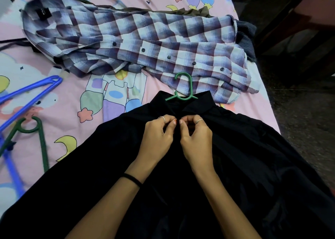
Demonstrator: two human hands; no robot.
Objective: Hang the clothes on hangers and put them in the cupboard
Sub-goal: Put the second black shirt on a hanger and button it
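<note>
A black shirt (235,166) lies spread on the bed in front of me, collar away from me. A green hanger (186,88) sits inside it, its hook sticking out past the collar. My left hand (157,135) and my right hand (195,135) meet just below the collar, each pinching the shirt's front edge where the two sides close. Beyond it a purple and white checked shirt (136,41) lies crumpled across the bed.
Blue hangers (30,93) and a dark green hanger (39,139) lie on the pink patterned bedsheet (72,102) at the left. More dark clothes (244,37) poke out behind the checked shirt. The bed's right edge drops to a dark floor (299,111).
</note>
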